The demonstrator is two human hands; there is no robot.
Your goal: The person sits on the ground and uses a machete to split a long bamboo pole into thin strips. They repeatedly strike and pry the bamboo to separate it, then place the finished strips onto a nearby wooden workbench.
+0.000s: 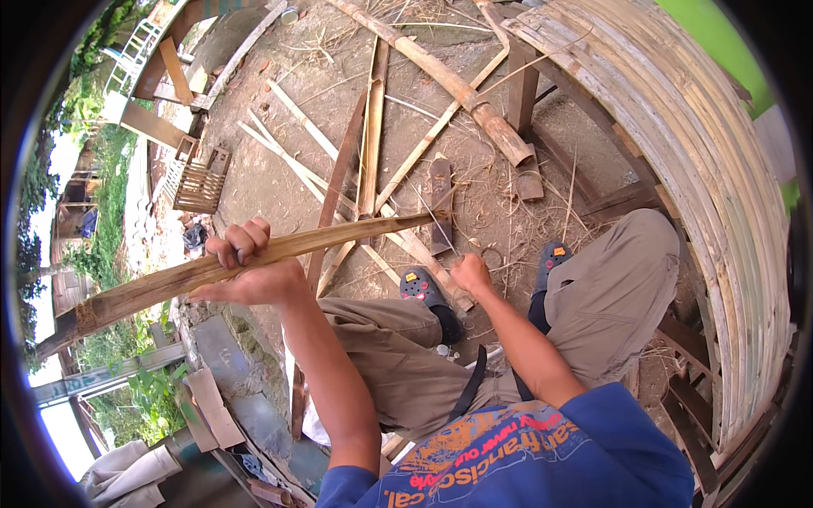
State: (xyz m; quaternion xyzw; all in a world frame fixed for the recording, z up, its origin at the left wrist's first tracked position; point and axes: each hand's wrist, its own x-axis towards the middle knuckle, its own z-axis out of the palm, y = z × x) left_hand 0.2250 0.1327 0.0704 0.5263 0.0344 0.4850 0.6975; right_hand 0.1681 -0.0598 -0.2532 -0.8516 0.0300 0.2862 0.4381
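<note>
My left hand (262, 284) is wrapped round a long split bamboo piece (339, 236), which slants from the far left toward the middle. Its narrower tip lies over a short dark wooden board (441, 182) on the ground; whether they touch I cannot tell. My right hand (471, 273) is closed on a knife, its handle hidden in the fist. The thin knife blade (436, 220) shows nearly edge-on, pointing up and left across the bamboo tip.
Several bamboo strips (305, 123) and a thick bamboo pole (449, 80) lie on the dirt ground beyond. A slatted bamboo bench (677, 127) curves along the right. At the left stand a wooden crate (196, 179) and a low block wall (224, 356). My shoes (422, 286) are close to the board.
</note>
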